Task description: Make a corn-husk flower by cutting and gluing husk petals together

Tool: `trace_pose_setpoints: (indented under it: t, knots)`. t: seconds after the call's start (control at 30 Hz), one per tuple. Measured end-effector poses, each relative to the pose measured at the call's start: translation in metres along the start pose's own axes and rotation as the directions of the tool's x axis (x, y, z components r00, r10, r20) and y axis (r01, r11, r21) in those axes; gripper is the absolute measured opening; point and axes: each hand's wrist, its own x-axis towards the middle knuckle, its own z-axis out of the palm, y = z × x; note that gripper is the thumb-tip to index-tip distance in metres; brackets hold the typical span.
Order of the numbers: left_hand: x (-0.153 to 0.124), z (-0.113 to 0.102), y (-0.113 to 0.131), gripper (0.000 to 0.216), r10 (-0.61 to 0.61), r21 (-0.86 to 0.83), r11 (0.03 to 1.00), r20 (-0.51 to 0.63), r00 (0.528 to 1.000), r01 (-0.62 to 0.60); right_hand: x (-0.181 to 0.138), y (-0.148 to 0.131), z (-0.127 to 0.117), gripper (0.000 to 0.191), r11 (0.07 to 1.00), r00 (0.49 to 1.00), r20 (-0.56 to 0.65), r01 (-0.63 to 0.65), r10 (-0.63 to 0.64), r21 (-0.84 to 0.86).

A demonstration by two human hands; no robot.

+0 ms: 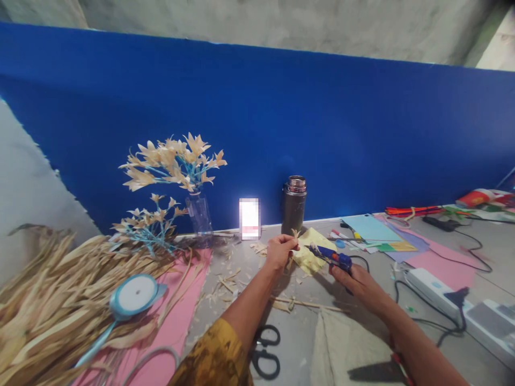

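A small pale husk flower (295,234) is just above the edge of a crumpled yellow sheet (309,264), pinched between the thumb and fingers of the left hand (281,251), which are drawn close together. The right hand (354,281) has its fingers wrapped around the handle of a blue glue gun (333,256), whose nozzle points left at the flower; whether the tip touches it I cannot tell.

Behind the sheet, a dark, lidless thermos (293,209) stands upright near the blue partition (257,107). To its left is a bright, pixelated screen (250,217), then a clear bottle (199,217) holding cream flowers (173,161) on light-blue stems. A smaller bunch (153,228) is beside the bottle.

Nearer the person, a thin stick (314,305) lies among husk scraps on the grey table (217,327), with black-handled scissors (263,354) by the left sleeve (213,354). On the far left, dried husks (48,289) overlap a pink sheet (177,305). On the right lie light-blue paper (374,229), pink paper (450,262) and a white power strip (422,284).
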Motion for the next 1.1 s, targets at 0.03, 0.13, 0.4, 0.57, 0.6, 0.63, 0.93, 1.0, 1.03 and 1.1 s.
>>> trace_pose_setpoints:
  t: [0.03,0.13,0.4,0.57,0.6,0.63,0.93,1.0,1.03,1.1]
  knots:
    - [0.0005,-0.0008,0.0000,0.022,-0.003,-0.002,1.000,0.001,1.000,0.003,0.0000,0.0008,-0.0001,0.047,1.000,1.000,-0.004,-0.006,0.006,-0.006]
    - [0.0012,-0.0019,0.0005,0.024,-0.015,-0.011,1.000,0.013,1.000,0.015,0.0001,0.0014,0.0000,0.048,1.000,1.000,0.011,-0.004,0.004,-0.014]
    - [0.0009,-0.0036,0.0024,0.028,-0.030,-0.043,0.999,0.036,0.999,0.032,0.0002,0.0066,0.0001,0.048,1.000,1.000,0.006,-0.018,0.018,-0.013]
    - [0.0004,-0.0039,0.0019,0.028,-0.041,-0.053,0.998,0.055,0.998,0.044,0.0000,0.0063,0.0004,0.044,1.000,1.000,0.026,-0.001,0.002,-0.011]
    - [0.0004,-0.0036,0.0019,0.028,-0.045,-0.058,0.997,0.061,0.997,0.048,0.0000,0.0053,0.0002,0.044,1.000,1.000,0.028,0.006,-0.005,-0.019]
    - [0.0005,-0.0034,0.0020,0.028,-0.048,-0.061,0.997,0.065,0.997,0.052,0.0000,0.0043,-0.0001,0.043,1.000,1.000,0.025,0.009,-0.009,-0.027]
    - [0.0001,-0.0031,0.0001,0.027,-0.064,-0.075,0.995,0.083,0.994,0.070,-0.0008,0.0034,-0.0006,0.042,0.999,1.000,0.017,0.006,-0.005,-0.045]
    - [0.0001,-0.0030,0.0000,0.028,-0.069,-0.085,0.994,0.082,0.994,0.076,-0.0007,0.0043,-0.0004,0.043,0.998,1.000,0.014,0.013,-0.012,-0.058]
    - [0.0000,-0.0031,0.0002,0.028,-0.071,-0.089,0.993,0.079,0.994,0.078,-0.0007,0.0048,-0.0004,0.044,0.998,1.000,0.008,0.012,-0.012,-0.063]
    - [-0.0001,-0.0035,0.0006,0.028,-0.075,-0.097,0.992,0.075,0.994,0.082,-0.0008,0.0055,-0.0006,0.045,0.998,1.000,-0.009,0.000,0.000,-0.068]
